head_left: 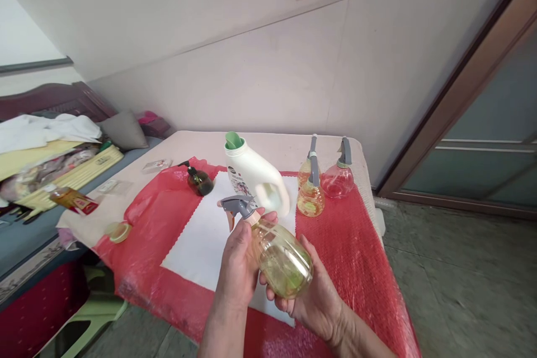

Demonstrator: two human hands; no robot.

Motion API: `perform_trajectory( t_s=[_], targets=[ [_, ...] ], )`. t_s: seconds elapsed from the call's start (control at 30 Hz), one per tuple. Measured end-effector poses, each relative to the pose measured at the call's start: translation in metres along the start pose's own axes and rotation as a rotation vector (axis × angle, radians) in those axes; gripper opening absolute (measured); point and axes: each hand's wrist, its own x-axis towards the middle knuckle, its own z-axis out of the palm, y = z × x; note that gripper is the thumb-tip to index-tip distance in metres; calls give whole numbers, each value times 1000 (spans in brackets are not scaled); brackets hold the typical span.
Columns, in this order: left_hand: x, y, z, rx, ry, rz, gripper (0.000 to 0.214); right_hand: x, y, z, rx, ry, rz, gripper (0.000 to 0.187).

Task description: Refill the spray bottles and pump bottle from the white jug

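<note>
Both my hands hold a clear yellowish spray bottle (283, 260) with a grey trigger head, tilted above the table. My left hand (240, 257) wraps around its neck just below the trigger. My right hand (314, 293) supports the lower body, fingers curled beneath it. Some greenish tint shows near the bottle's base. Just behind it a large white jug (247, 165) with a handle and a green spout stands on a white sheet (197, 240). To the jug's left is a dark pump bottle (200, 183).
Several more spray bottles stand at the right: a yellow one (311, 201) and a pink one (338, 179) among them. Red plastic (352, 257) covers the table. A bottle of amber liquid (73, 200) and a round lid (119, 232) lie left. A green stool (98, 302) stands below.
</note>
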Motion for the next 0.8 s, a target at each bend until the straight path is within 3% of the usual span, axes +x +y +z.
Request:
perform_trajectory(
  t_s=[0.13, 0.23, 0.3, 0.43, 0.63, 0.8],
  targets=[
    [-1, 3, -2, -14, 25, 14, 39, 0, 1, 0, -86, 36, -49, 67],
    [0, 6, -6, -24, 37, 30, 38, -2, -2, 3, -254, 17, -221, 46],
    [0, 7, -8, 4, 25, 52, 37, -3, -7, 6, -421, -28, -307, 42],
    [0, 7, -7, 109, -24, 74, 37, -7, -19, 12, -673, -18, -370, 55],
    [-4, 10, 1, 228, -86, 64, 34, -10, -30, 11, -785, -39, -419, 73],
    [-5, 11, 4, 173, -37, 41, 35, -9, -27, 10, -909, -65, -391, 91]
  ],
)
